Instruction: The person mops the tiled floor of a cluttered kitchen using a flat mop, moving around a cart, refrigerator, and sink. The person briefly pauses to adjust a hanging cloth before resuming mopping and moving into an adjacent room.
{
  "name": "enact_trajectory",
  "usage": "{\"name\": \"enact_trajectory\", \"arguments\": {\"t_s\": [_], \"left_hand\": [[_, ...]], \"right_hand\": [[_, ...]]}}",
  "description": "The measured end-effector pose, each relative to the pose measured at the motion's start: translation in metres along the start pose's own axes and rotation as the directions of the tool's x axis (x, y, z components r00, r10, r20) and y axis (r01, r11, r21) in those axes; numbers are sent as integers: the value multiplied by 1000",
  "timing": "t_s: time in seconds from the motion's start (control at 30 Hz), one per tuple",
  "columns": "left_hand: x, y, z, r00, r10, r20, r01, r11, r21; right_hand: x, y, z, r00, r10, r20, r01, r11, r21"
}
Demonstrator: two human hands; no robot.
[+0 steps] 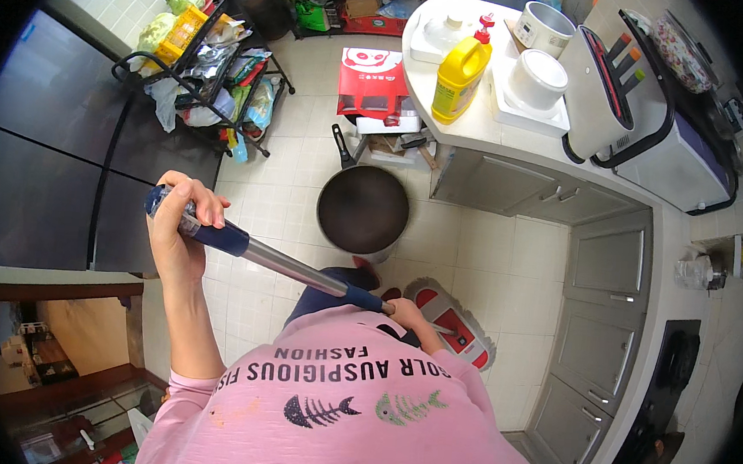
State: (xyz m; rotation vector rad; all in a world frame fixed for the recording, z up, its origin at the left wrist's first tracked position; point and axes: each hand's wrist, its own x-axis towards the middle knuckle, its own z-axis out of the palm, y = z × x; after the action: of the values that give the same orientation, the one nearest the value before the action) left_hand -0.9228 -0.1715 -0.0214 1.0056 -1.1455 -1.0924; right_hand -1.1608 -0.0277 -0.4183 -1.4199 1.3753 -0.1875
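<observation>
My left hand (189,208) grips the dark blue upper end of a flat mop's handle (297,267), high on the left. Lower down the same pole my right hand (408,318) is closed around it, close to my pink shirt. The handle slants from upper left down to the right across my body. On the tiled floor to my right lies the red mop head (452,327) with a grey fringed pad (483,332). A dark frying pan (363,209) stands before my feet, its black handle pointing away from me.
A white counter (477,132) with a yellow jug (458,82) juts out ahead on the right. Beyond the pan stands a red bag (371,85). A black wire cart (225,96) is at the left, by a dark fridge (51,141). Grey cabinets (599,338) line the right side.
</observation>
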Motion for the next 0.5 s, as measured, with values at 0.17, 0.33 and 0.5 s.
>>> {"name": "enact_trajectory", "arguments": {"t_s": [0.17, 0.33, 0.5], "left_hand": [[-4, -6, -26, 1000, 3, 12, -3, 1000, -15], [-3, -9, -35, 998, -9, 58, 11, 999, -49], [7, -17, -34, 995, -14, 102, 21, 997, -69]], "right_hand": [[4, -6, 10, 999, -1, 47, 0, 1000, 14], [-3, -10, 8, 999, -48, 6, 48, 998, 49], [-4, -17, 10, 993, 33, -115, -31, 999, 23]]}}
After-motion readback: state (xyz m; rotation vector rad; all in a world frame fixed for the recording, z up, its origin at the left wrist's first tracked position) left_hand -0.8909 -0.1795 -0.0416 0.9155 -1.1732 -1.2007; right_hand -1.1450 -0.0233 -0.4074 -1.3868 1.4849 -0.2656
